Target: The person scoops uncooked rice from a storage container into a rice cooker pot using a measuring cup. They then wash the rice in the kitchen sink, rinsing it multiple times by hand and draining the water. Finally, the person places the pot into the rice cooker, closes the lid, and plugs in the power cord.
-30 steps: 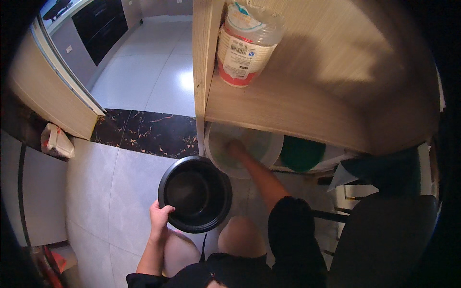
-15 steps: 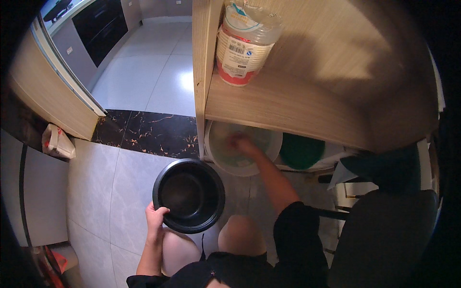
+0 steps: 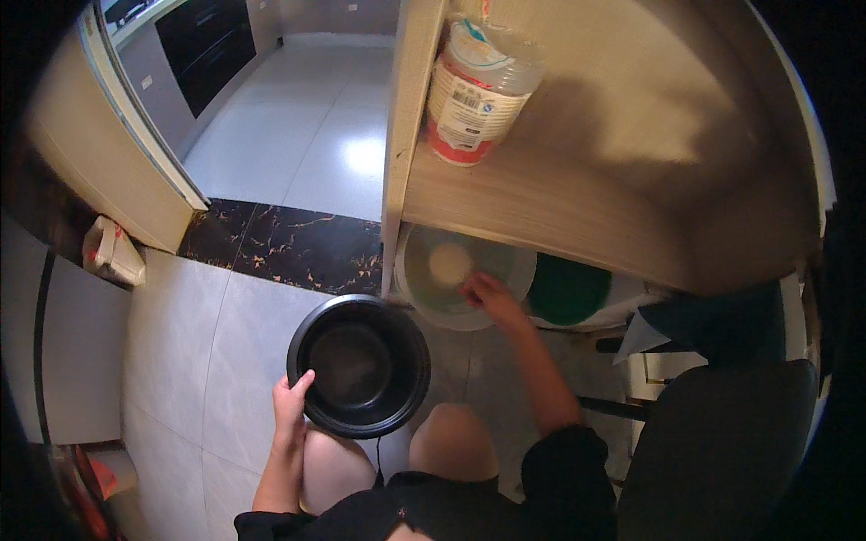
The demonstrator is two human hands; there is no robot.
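Left hand (image 3: 290, 406) is clamped on the near-left rim of the black pot (image 3: 359, 365), thumb over the lip, fingers underneath; we're holding it above our knees. The pot looks empty, bare dark bottom showing.

Right hand (image 3: 487, 293) is reached out to the translucent round container (image 3: 456, 270) just right of the pot. Fingers are curled at its near edge, but we can't tell whether they're actually holding anything. A pale round patch shows inside it.

Progress, as we read it: pot fetched and in position, nothing moved into it yet.

Clearance: the wooden shelf (image 3: 541, 203) overhangs the container, so headroom there is tight. Its upright edge stands just beyond the pot's far rim. A green lid (image 3: 568, 288) sits further right, and a dark chair (image 3: 722, 433) crowds that side. Open tiled floor (image 3: 207, 325) lies left of the pot. A big plastic jar (image 3: 474, 95) stands on the shelf.
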